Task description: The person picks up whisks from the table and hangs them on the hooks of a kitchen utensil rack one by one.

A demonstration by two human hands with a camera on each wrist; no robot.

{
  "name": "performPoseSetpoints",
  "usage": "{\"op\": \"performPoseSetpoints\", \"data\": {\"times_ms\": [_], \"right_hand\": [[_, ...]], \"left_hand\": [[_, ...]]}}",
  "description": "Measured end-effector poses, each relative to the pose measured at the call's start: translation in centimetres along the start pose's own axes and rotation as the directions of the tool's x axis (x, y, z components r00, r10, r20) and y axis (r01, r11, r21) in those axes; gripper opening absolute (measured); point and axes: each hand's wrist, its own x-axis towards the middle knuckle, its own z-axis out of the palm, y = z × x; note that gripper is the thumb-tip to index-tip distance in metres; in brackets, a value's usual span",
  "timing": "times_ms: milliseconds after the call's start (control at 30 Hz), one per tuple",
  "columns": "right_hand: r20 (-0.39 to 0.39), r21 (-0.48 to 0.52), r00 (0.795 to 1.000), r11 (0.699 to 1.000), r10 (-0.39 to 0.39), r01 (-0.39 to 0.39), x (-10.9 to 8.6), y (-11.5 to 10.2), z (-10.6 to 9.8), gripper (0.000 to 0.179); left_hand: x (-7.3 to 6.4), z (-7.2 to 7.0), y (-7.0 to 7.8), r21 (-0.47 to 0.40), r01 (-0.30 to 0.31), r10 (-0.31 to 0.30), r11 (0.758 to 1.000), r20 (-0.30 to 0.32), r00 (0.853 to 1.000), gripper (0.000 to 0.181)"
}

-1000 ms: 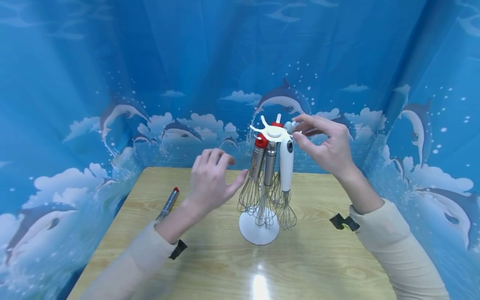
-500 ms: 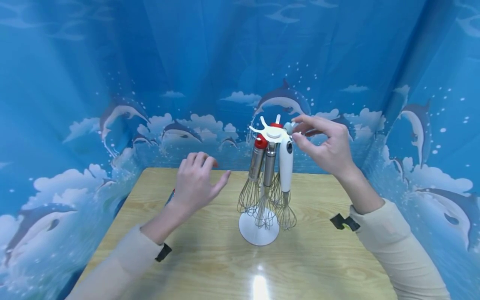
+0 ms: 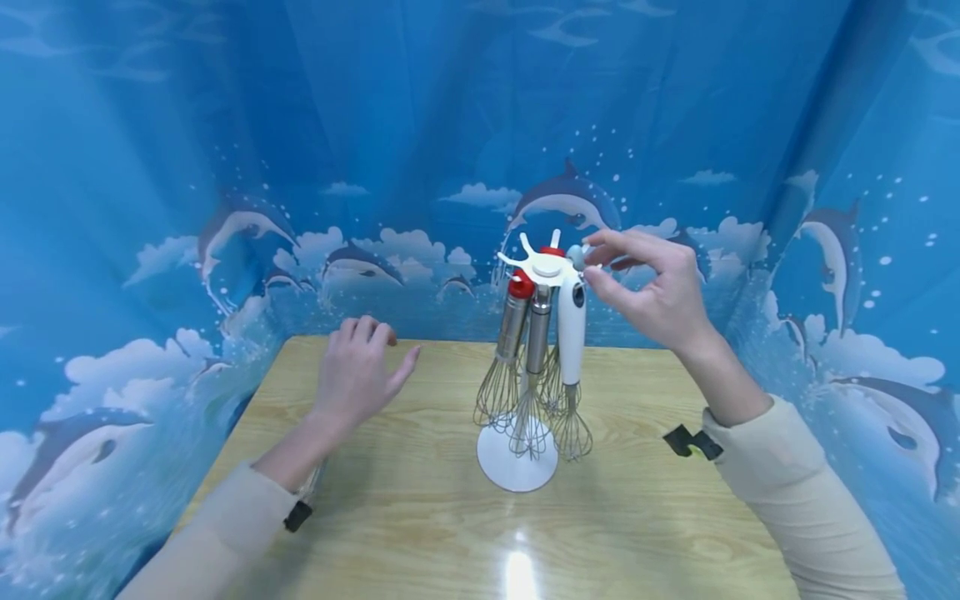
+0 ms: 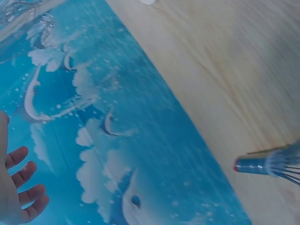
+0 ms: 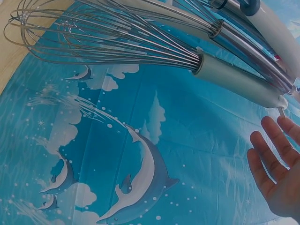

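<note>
My right hand [image 3: 648, 279] is raised at the right side of a white whisk stand [image 3: 510, 471], its thumb and fingers apart around the end of one hook. Close to those fingertips hangs a whisk with a pale handle [image 5: 239, 80]. Several other whisks hang there too, including a white-handled one [image 3: 572, 333] and a steel one with a red top [image 3: 513, 321]. My left hand [image 3: 352, 375] hovers over the table's left side with loosely bent fingers and holds nothing. Below its wrist lies a steel whisk with a red tip [image 4: 253, 165], mostly hidden in the head view.
The wooden table [image 3: 637, 517] has its far edge close to a blue curtain [image 3: 420, 167] printed with dolphins, which also surrounds both sides. The stand is just right of the table's middle.
My left hand has moved left and slightly down, away from the stand, and now covers most of the lying whisk in the head view. My right hand has stayed at the hook.
</note>
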Motion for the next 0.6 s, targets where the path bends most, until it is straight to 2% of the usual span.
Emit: {"op": "performPoseSetpoints", "data": {"times_ms": [500,600], "right_hand": [[0.024,-0.03,1.0,0.999,-0.015,0.016,0.2,0.0,-0.4,0.036],[0.027,-0.035,1.0,0.999,-0.015,0.016,0.2,0.0,-0.4,0.036]], "left_hand": [[-2.2,3.0,-5.6,0.049,0.101,-0.103,0.994,0.055,0.993,0.041],[-2.6,3.4,-6.6,0.068,0.119,-0.125,0.991,0.086,0.988,0.04]]}}
